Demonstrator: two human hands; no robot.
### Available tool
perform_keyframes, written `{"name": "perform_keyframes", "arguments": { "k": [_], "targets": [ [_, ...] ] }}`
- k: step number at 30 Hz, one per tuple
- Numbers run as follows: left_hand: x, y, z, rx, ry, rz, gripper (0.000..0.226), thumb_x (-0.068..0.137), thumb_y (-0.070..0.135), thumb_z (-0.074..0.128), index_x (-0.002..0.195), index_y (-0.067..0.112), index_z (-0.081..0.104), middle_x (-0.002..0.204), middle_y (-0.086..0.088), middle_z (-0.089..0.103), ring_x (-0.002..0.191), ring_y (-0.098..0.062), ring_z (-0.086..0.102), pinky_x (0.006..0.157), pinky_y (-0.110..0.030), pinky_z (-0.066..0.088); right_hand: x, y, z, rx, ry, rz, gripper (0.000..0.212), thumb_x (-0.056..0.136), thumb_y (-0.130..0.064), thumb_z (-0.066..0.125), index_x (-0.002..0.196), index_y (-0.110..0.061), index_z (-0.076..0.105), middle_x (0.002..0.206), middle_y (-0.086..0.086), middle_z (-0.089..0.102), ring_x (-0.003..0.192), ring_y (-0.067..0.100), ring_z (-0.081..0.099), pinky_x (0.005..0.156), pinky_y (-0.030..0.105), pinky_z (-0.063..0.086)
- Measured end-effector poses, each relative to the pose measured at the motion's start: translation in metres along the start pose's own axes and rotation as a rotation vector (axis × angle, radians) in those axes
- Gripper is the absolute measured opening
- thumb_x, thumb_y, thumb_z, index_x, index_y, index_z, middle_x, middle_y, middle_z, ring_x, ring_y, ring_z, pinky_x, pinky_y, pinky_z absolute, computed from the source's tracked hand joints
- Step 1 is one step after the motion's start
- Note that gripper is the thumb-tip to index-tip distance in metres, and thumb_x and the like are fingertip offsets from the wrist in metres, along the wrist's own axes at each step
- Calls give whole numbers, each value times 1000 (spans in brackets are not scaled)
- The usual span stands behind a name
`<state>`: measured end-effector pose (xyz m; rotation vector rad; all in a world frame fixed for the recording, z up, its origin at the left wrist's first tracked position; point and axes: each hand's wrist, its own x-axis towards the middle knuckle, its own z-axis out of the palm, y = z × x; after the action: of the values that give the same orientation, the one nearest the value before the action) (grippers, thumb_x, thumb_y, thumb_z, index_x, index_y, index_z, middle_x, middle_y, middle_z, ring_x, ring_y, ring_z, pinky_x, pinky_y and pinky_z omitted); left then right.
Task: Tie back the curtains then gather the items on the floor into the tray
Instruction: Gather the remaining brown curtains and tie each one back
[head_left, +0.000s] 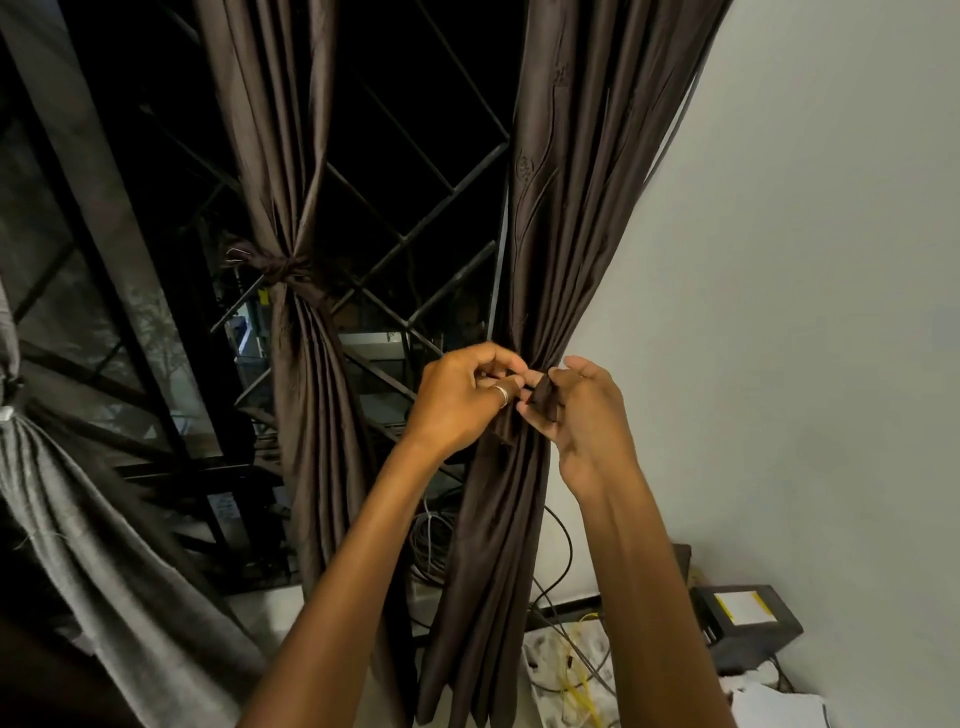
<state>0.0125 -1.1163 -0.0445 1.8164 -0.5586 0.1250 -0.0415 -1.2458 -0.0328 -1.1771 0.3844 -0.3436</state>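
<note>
Left hand (462, 400) is pinching one end of the tie (545, 397), right hand (582, 421) is gripping the other, curtain (561, 208) just behind them; pulling the knot tight is probably coming next.

Metal window grille (480, 169), diamond pattern, darkness behind: above and left of fingers (496, 361). White wall (779, 260): right of fingers. Coiled grey cable (431, 540): below fingers. Black box (748, 634), yellow label: well below, right. Yellow wires (576, 670) beside box.
</note>
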Motion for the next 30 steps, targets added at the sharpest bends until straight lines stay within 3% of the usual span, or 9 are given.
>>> {"name": "perform_keyframes", "arguments": {
  "k": [4,7,9,12,15,19,23,26,30],
  "targets": [
    [-9,-4,-4,-5,-51,18,28,96,8,62,106,30,77,111,10,71,98,-1,70,93,-29,58,-7,5,1,-32,-15,-37,22,103,-7,46,118,-12,63,95,8,74,94,21,72,89,35,60],
    [-12,-2,-1,-52,-46,-35,19,99,29,61,107,27,79,112,10,68,104,-5,67,94,-35,58,-11,9,3,-19,-43,-66,26,105,-13,45,121,-14,65,105,10,76,98,21,74,82,29,57],
    [-14,2,0,-19,-56,-22,26,98,45,60,100,27,79,106,8,67,100,-2,66,89,-26,56,-15,12,5,-18,-69,-72,27,105,-18,44,123,-17,65,111,9,76,103,19,74,87,30,57],
    [-16,7,-1,62,-62,33,26,96,44,62,104,27,79,107,11,68,101,3,63,83,-6,47,-18,18,7,-25,-99,-95,32,103,-21,44,130,-17,62,119,8,74,113,19,70,106,40,51],
    [-14,6,-3,165,-6,81,19,97,32,64,107,25,79,101,6,70,95,-2,64,80,-14,50,-20,22,6,-101,-125,-141,40,98,-17,45,136,-20,58,125,9,70,119,20,66,110,42,48],
    [-13,8,-6,146,6,43,18,99,28,62,105,24,79,90,4,68,83,-5,65,69,-18,50,-27,30,-1,-350,-173,-281,55,98,-7,54,148,-26,44,132,-4,65,120,4,62,103,24,52],
    [-10,12,-8,142,-42,29,19,99,28,62,97,22,80,88,1,71,82,-9,69,78,-35,59,-30,48,-2,-655,-31,-547,68,93,-15,71,152,-24,38,119,-20,61,111,-12,57,92,1,42],
    [-9,14,-7,221,-52,57,24,100,31,60,88,21,78,79,1,69,73,-12,67,70,-39,57,-32,55,-2,-687,117,-646,57,97,-12,65,149,-19,43,104,-15,65,97,-1,64,81,1,43],
    [-9,13,-7,359,-19,129,23,100,35,58,96,23,76,93,6,61,84,-8,60,71,-24,45,-34,58,-4,-726,216,-734,31,99,-13,62,128,-20,59,100,-18,67,90,5,67,76,2,43]
  ]
}}
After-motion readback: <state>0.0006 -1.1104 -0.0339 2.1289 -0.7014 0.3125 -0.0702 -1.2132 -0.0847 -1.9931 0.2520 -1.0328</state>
